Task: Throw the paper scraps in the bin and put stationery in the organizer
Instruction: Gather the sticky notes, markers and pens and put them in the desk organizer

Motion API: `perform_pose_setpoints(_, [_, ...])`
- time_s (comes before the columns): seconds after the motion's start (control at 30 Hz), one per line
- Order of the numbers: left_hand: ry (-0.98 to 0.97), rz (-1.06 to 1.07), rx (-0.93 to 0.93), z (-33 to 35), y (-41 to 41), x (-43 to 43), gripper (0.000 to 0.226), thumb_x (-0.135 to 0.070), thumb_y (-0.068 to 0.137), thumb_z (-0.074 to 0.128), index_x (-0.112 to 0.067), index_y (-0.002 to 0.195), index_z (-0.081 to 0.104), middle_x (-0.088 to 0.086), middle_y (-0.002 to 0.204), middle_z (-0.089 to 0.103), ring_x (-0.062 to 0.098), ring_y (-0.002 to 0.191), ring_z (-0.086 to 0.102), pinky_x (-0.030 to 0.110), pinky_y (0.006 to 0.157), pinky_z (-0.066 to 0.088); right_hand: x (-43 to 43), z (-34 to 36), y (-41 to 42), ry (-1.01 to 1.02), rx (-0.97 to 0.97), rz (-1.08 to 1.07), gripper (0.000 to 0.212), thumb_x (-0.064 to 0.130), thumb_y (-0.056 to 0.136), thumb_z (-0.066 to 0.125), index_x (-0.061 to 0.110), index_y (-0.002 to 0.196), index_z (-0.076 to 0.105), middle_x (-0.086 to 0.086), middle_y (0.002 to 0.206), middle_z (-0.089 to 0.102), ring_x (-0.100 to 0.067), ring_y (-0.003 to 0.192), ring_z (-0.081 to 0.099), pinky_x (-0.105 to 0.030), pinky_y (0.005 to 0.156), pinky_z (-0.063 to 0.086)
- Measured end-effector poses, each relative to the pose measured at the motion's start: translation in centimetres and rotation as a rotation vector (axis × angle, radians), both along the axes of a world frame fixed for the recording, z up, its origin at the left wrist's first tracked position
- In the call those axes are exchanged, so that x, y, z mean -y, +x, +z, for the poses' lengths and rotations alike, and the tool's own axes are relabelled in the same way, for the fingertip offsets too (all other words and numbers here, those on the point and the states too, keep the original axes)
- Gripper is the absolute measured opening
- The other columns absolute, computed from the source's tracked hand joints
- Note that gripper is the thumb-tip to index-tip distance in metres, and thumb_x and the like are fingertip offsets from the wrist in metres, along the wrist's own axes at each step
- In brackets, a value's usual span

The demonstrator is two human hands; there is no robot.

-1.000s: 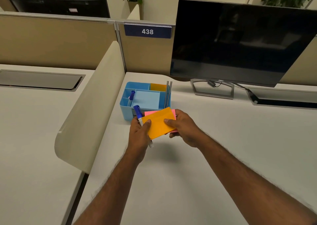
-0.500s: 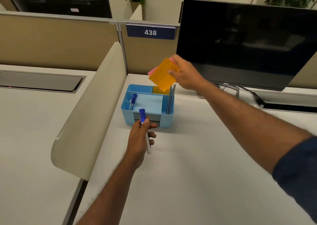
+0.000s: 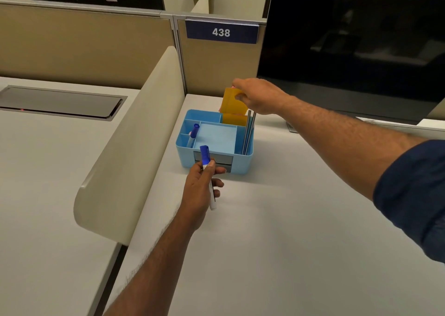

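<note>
While an orange pad of sticky notes (image 3: 234,100) is pinched at its top edge by the right hand (image 3: 258,96), it is held upright over the rear compartment of the blue organizer (image 3: 240,165), apparently so that it can be slid in edge-first beside the orange notes (image 3: 233,119) already stored there. A sliver of pink is glimpsed behind the pad; whether it is a second pad cannot be told. A blue-capped marker (image 3: 207,171) is gripped in the closed left hand (image 3: 201,190), cap up, just in front of the organizer, seemingly kept ready for the slot where another marker (image 3: 193,134) is standing. Thin dark rods (image 3: 249,132) are seen in the right-hand slot, their nature unclear. No bin or paper scraps are shown, and the monitor (image 3: 356,41) is cut off by the frame.
</note>
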State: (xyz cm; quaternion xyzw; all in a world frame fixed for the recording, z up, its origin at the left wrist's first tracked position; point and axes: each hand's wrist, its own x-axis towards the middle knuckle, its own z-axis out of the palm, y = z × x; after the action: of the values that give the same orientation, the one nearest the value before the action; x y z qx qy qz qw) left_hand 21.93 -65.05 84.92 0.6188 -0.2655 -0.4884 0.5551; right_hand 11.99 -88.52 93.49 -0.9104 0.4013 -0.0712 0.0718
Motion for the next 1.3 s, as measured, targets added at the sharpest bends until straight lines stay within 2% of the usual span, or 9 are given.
perform_pose_setpoints(0.2, [-0.010,0.004,0.004,0.1,0.1,0.1,0.023,-0.037,0.100,0.041,-0.023,0.114,0.051,0.004,0.105,0.069,0.018,0.078,0.061,0.029,0.064,0.052,0.3,0.6,0.4,-0.024,0.041,0.009,0.025,0.031,0.100,0.046,0.019,0.121,0.045,-0.007,0.113,0.061,-0.018,0.091,0.052,-0.032,0.075,0.041])
perform_pose_setpoints(0.3, [-0.018,0.001,0.004,0.3,0.0,0.0,0.015,-0.037,0.100,0.040,-0.029,0.107,0.051,0.002,0.103,0.069,0.017,0.078,0.061,0.029,0.065,0.052,-0.1,0.5,0.5,0.000,-0.036,0.015,0.029,0.030,0.100,0.045,0.018,0.126,0.044,-0.008,0.114,0.060,-0.018,0.092,0.049,-0.034,0.075,0.037])
perform_pose_setpoints(0.47, [-0.019,0.001,-0.004,0.2,-0.1,-0.2,0.022,-0.037,0.100,0.041,-0.025,0.116,0.050,0.001,0.102,0.068,0.016,0.077,0.061,0.029,0.065,0.052,-0.2,-0.1,0.7,0.006,-0.088,0.002,0.031,0.025,0.101,0.044,0.015,0.130,0.043,-0.005,0.110,0.057,-0.017,0.094,0.044,-0.035,0.082,0.032])
perform_pose_setpoints(0.67, [-0.018,0.003,0.003,-0.1,0.2,-0.4,0.018,-0.036,0.100,0.041,-0.027,0.112,0.051,-0.002,0.099,0.069,0.015,0.076,0.061,0.028,0.064,0.052,0.5,-0.2,0.4,0.045,-0.136,-0.021,0.029,0.026,0.101,0.044,0.017,0.128,0.043,-0.007,0.114,0.059,-0.017,0.095,0.045,-0.045,0.100,0.033])
perform_pose_setpoints(0.87, [-0.008,0.000,0.013,0.1,0.3,-0.3,0.027,-0.036,0.100,0.041,-0.020,0.121,0.049,-0.001,0.100,0.068,0.016,0.077,0.061,0.028,0.064,0.052,0.8,-2.0,0.8,0.112,-0.175,-0.027,0.023,0.026,0.099,0.046,0.021,0.122,0.048,-0.004,0.115,0.059,-0.021,0.107,0.051,-0.045,0.102,0.030])
perform_pose_setpoints(0.97, [-0.004,-0.001,0.010,-0.1,0.7,-0.3,0.026,-0.033,0.100,0.042,-0.020,0.122,0.049,0.000,0.100,0.068,0.016,0.077,0.061,0.029,0.064,0.052,0.8,-2.2,0.9,0.145,-0.172,-0.039,0.025,0.027,0.098,0.048,0.021,0.123,0.051,-0.003,0.119,0.061,-0.017,0.106,0.050,-0.043,0.101,0.031])
perform_pose_setpoints(1.13, [-0.006,0.002,-0.036,-0.2,1.4,-0.5,0.021,-0.017,0.103,0.040,-0.019,0.120,0.051,0.002,0.098,0.069,0.017,0.077,0.061,0.029,0.066,0.053,-0.5,-0.7,0.4,0.076,0.093,-0.102,0.021,0.019,0.099,0.044,0.017,0.116,0.056,-0.003,0.119,0.061,-0.016,0.103,0.051,-0.041,0.099,0.043])
perform_pose_setpoints(1.2, [-0.016,0.001,-0.039,0.1,1.5,-0.5,0.022,-0.015,0.103,0.038,-0.020,0.116,0.055,0.001,0.098,0.069,0.016,0.080,0.062,0.029,0.069,0.054,-2.5,-0.1,0.1,0.038,0.212,-0.094,0.019,0.020,0.098,0.048,0.016,0.113,0.058,-0.002,0.114,0.060,-0.012,0.099,0.051,-0.032,0.091,0.046])
perform_pose_setpoints(1.3, [-0.024,-0.006,0.008,0.7,1.5,-0.2,0.024,-0.015,0.103,0.039,-0.017,0.119,0.057,0.000,0.100,0.065,0.015,0.085,0.060,0.027,0.071,0.053,-6.4,-0.2,0.5,0.249,0.369,-0.081,0.017,0.025,0.094,0.057,0.016,0.108,0.063,0.001,0.102,0.062,-0.013,0.090,0.057,-0.026,0.077,0.048])
